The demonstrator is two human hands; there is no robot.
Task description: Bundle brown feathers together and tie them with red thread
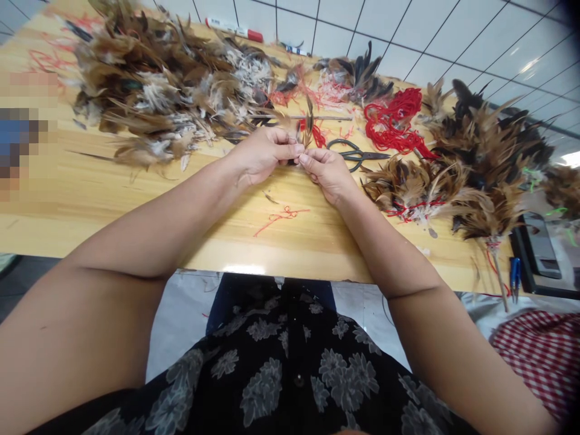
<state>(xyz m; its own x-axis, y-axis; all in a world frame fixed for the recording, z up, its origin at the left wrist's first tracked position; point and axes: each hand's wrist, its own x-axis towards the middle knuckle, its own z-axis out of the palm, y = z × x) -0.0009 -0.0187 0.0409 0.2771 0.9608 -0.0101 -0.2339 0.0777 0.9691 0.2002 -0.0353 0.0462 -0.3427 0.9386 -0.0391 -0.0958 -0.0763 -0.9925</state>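
Observation:
Just beyond the middle of the table, my left hand and my right hand meet, fingertips pinched close together. A few small brown feathers stand up from between the fingertips; both hands appear to grip their base, which the fingers hide. Right behind the hands lies a short red cord. Black-handled scissors rest to the right of my right hand, blades pointing right. Nearer to me on the wood is a thin red string scrap.
A large heap of brown feathers covers the back left. At the right are a red cord bundle, tied feather bunches, a feather bunch on a stick and blue pens. A red marker lies by the tiled wall.

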